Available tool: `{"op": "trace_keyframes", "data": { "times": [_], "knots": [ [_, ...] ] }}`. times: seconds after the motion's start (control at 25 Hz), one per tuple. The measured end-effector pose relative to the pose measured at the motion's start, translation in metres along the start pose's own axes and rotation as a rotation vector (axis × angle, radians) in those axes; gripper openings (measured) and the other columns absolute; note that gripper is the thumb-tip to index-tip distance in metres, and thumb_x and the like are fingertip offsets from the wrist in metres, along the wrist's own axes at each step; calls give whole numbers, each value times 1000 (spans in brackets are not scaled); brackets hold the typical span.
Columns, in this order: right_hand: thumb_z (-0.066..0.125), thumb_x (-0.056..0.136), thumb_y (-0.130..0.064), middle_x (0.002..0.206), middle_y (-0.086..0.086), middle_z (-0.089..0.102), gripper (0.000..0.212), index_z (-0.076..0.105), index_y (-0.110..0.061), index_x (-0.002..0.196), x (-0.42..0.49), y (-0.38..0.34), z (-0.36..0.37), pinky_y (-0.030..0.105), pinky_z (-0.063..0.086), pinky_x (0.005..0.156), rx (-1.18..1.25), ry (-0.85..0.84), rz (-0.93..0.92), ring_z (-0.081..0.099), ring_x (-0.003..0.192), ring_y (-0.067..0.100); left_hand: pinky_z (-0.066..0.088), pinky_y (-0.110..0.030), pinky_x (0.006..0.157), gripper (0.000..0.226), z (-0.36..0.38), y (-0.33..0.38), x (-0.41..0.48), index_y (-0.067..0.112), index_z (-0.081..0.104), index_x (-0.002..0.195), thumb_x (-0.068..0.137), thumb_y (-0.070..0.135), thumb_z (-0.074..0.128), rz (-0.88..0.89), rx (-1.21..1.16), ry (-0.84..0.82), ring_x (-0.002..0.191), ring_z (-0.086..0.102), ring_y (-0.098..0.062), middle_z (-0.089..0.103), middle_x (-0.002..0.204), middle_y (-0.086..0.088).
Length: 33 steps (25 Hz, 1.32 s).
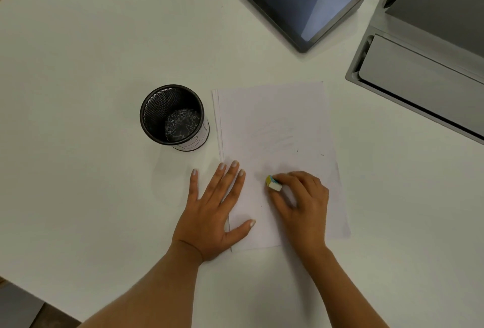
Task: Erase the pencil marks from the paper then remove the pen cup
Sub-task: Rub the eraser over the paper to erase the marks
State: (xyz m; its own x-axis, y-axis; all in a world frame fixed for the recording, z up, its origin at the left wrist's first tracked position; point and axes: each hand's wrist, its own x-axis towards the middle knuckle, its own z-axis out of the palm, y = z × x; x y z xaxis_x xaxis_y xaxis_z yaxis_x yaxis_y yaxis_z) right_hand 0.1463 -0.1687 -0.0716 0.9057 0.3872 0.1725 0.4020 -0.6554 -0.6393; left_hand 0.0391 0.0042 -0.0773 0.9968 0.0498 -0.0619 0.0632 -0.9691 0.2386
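Observation:
A white sheet of paper [277,128] lies on the white table, with faint grey pencil smudges near its middle and a few tiny dark specks. My left hand [214,209] rests flat, fingers spread, across the paper's lower left edge. My right hand [301,202] is curled on the paper's lower part, pinching a small white eraser [273,184] with a yellow and blue sleeve, its tip against the sheet. A black mesh pen cup [174,115] stands upright just left of the paper, with no pens in it.
A dark tablet [298,0] lies at the back, right of centre. A grey metal cable box [424,65] with a lid and cable fills the right rear. The table edge [39,299] runs across the lower left corner.

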Motion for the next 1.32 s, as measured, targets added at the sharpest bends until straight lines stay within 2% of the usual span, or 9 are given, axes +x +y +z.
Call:
{"op": "trace_keyframes", "data": {
  "times": [0.28, 0.44, 0.6, 0.76, 0.84, 1.0, 1.04, 1.2, 1.32],
  "knots": [
    [64, 89, -37, 101, -3, 68, 24, 74, -18, 99, -16, -2, 0, 25, 36, 87, -22, -19, -13, 58, 101, 14, 8, -67, 120, 94, 1, 0, 1, 5, 25, 158, 92, 72, 35, -73, 25, -21, 156, 11, -27, 15, 168, -14],
    [70, 86, -34, 97, -5, 71, 20, 75, -20, 99, -9, -15, 6, 30, 43, 74, -52, 2, -57, 63, 88, 13, 11, -68, 119, 96, 1, 0, 1, 5, 28, 157, 88, 70, 44, -75, 3, -16, 156, 15, -28, 17, 168, -13],
    [75, 83, -34, 86, -6, 73, 14, 77, -20, 87, 3, -22, 16, 32, 42, 59, -135, -26, -254, 64, 68, 14, 12, -66, 119, 95, 2, 0, 0, 8, 31, 156, 85, 69, 48, -82, -37, 13, 155, 17, -26, 20, 167, -12],
    [68, 83, -40, 83, -5, 74, 20, 76, -22, 82, 60, 17, -10, 30, 48, 49, -215, 228, 95, 62, 52, 23, 14, -65, 120, 94, 1, 1, 1, 8, 33, 156, 85, 68, 51, -100, -35, 34, 155, 18, -24, 21, 167, -10],
    [66, 83, -41, 83, -5, 73, 21, 76, -23, 83, 53, 11, -6, 28, 49, 49, -195, 242, 144, 62, 51, 21, 13, -65, 120, 94, 1, 1, 1, 9, 33, 156, 85, 69, 51, -96, -38, 39, 155, 18, -24, 21, 167, -10],
    [71, 82, -37, 83, -6, 73, 17, 77, -21, 85, -4, -29, 18, 26, 46, 48, -107, -50, -237, 64, 58, 13, 11, -64, 121, 96, 3, 0, 0, 9, 33, 156, 83, 68, 52, -73, -46, 44, 154, 21, -26, 21, 167, -11],
    [72, 81, -37, 82, -6, 73, 17, 77, -21, 84, 2, -25, 16, 26, 46, 47, -118, -55, -237, 64, 58, 14, 11, -64, 121, 96, 3, 0, 0, 9, 33, 156, 83, 68, 52, -75, -48, 43, 154, 21, -25, 21, 167, -10],
    [62, 80, -51, 82, -9, 71, 26, 75, -28, 85, 66, 10, -13, 22, 43, 53, -183, 211, 257, 63, 57, 16, 13, -65, 120, 94, 1, 1, 1, 8, 31, 157, 86, 69, 50, -88, -31, 34, 155, 18, -24, 20, 167, -10],
    [62, 79, -50, 79, -10, 70, 27, 74, -27, 85, 49, -9, 0, 21, 42, 53, -101, 120, 232, 64, 58, 15, 13, -64, 120, 94, 2, 1, 0, 9, 32, 156, 86, 69, 49, -87, -35, 22, 155, 19, -24, 20, 167, -10]
  ]
}}
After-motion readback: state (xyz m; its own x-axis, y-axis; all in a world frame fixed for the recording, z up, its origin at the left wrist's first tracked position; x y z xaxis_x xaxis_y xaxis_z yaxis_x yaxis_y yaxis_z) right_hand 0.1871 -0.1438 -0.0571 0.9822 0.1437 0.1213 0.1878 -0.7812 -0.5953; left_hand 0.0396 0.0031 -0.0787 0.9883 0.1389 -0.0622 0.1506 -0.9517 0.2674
